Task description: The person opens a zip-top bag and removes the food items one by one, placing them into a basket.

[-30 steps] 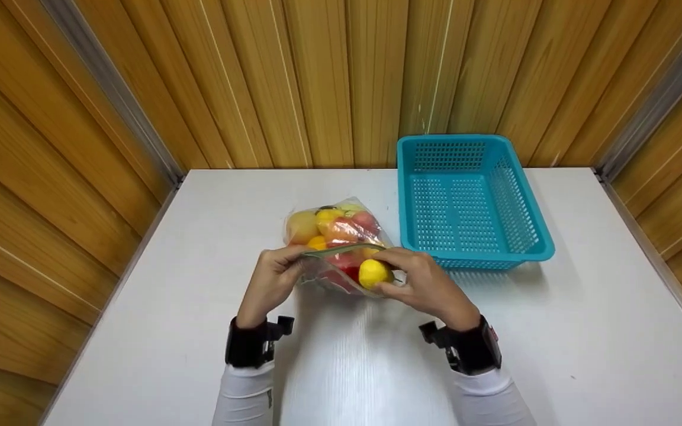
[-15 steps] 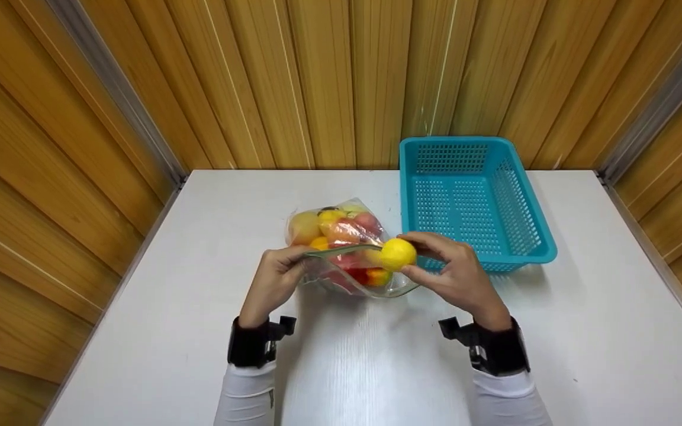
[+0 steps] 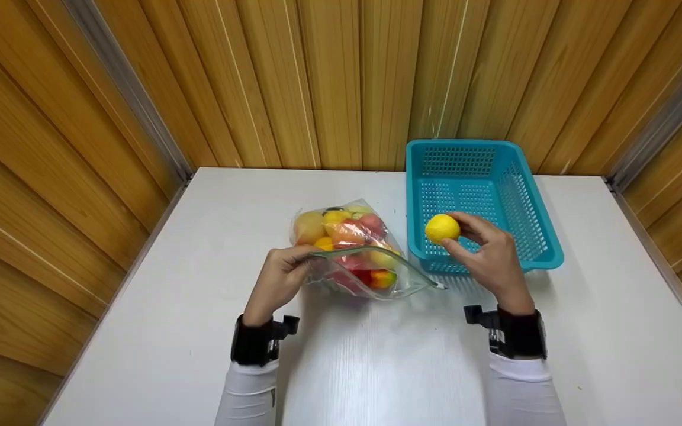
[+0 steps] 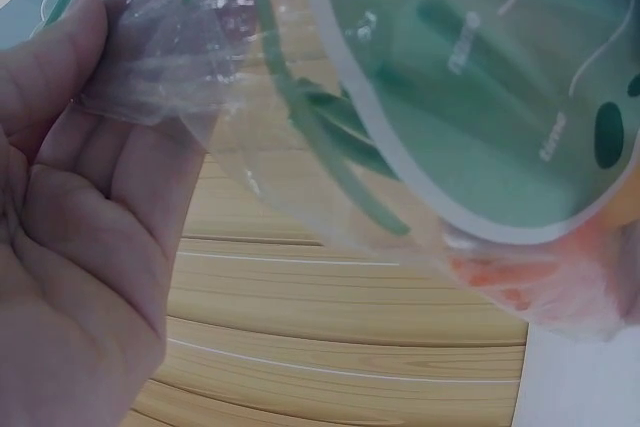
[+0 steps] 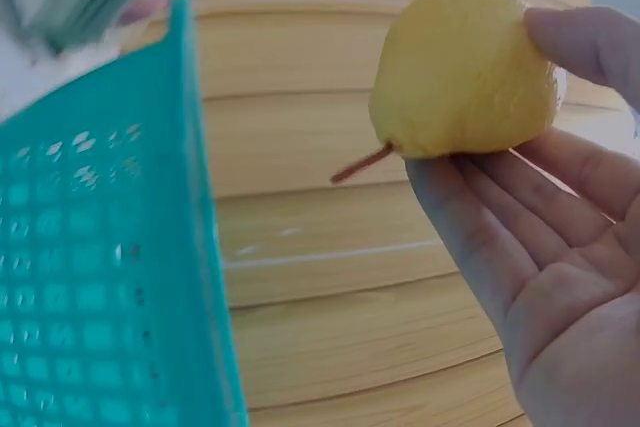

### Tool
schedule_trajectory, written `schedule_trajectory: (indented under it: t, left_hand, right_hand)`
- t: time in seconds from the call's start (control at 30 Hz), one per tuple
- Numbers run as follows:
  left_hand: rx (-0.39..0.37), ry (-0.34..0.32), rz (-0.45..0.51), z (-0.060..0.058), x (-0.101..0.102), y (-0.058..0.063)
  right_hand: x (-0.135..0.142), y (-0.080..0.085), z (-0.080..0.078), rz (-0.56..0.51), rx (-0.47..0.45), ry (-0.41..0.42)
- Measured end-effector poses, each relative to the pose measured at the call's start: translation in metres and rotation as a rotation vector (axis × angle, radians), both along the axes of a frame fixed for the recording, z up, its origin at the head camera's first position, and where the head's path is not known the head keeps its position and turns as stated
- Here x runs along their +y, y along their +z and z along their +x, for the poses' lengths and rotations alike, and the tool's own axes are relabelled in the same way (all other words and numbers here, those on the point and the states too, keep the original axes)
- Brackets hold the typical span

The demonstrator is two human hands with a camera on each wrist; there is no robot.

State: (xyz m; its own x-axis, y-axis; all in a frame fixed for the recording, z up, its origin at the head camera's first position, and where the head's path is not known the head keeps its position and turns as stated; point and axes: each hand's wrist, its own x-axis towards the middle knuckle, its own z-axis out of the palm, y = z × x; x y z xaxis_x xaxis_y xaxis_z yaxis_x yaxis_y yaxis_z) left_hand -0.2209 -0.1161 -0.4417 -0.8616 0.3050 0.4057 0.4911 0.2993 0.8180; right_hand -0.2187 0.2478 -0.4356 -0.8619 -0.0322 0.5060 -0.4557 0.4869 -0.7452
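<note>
One pear [image 3: 442, 229] has just left the bag [image 3: 350, 236], its removal seemingly done: right hand [image 3: 494, 260] grips it near the basket [image 3: 545, 261]'s front-left corner, left hand [image 3: 277, 278] pinches the bag.

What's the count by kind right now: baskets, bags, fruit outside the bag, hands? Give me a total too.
Baskets: 1, the teal basket
Bags: 1, the clear zip bag
Fruit outside the bag: 1, the yellow fruit
Hands: 2, left hand pinching the bag, right hand holding the yellow fruit
Total: 5
Bagged fruit overlaps too much to count.
</note>
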Motion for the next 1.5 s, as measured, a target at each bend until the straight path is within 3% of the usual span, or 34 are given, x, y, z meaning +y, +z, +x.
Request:
schedule_trajectory:
  t: [0.27,0.63,1.13,1.5]
  left_hand:
    - [-0.003,-0.009,0.008,0.001,0.002,0.002]
    - [-0.007,-0.014,-0.010,0.002,0.006,0.002]
    - [0.030,-0.016,-0.027,0.001,0.006,0.003]
    - [0.016,-0.020,-0.017,0.002,0.005,0.003]
  right_hand:
    - [0.005,-0.020,-0.020,0.125,-0.134,-0.069]
    - [0.004,-0.031,-0.028,0.269,-0.314,-0.129]
    - [0.000,-0.037,-0.037,0.357,-0.348,-0.123]
    - [-0.001,-0.037,-0.039,0.421,-0.347,-0.102]
